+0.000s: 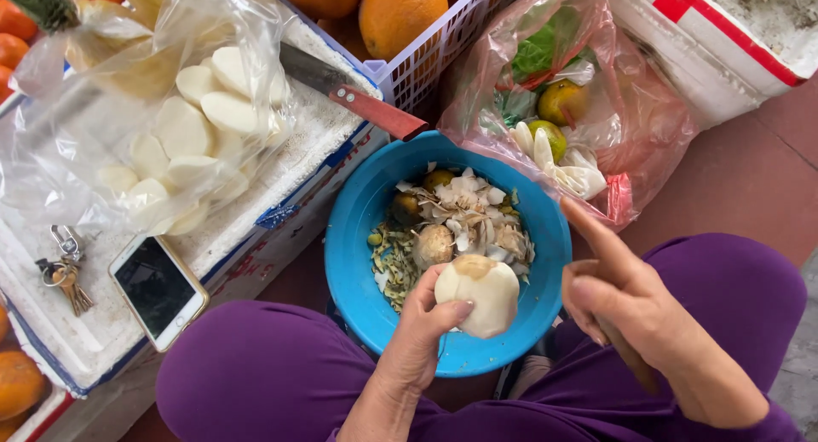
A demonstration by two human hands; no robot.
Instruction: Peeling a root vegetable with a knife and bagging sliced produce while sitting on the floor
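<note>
While the left hand (423, 327) cups a pale, smooth, peeled round root (479, 297) between thumb and fingers, the root hangs just over the near rim of a round blue plastic basin (358, 238). The right hand (635, 310) is curled about a thin brownish handle (635, 361), its forefinger stretched out towards the basin; the rest of that tool is hidden behind the hand. Both forearms rise from a lap clothed in purple fabric (256, 374).

Inside the basin lies a loose heap of papery white and tan peelings (464, 216), with a few unpeeled brownish roots among them. Beyond the basin's far edge, a crinkled pink plastic bag (635, 118) holds green leaves, yellow-green fruit and white scraps.

To the left stands a white foam box serving as a worktop (102, 331), rough and stained on top. On it rest a clear plastic bag of smooth white slices (183, 127), a knife with a red handle (375, 110), a flat phone with a dark screen (158, 289) and a bunch of metal keys (64, 272). A white lattice crate of oranges (400, 16) sits behind the knife.
</note>
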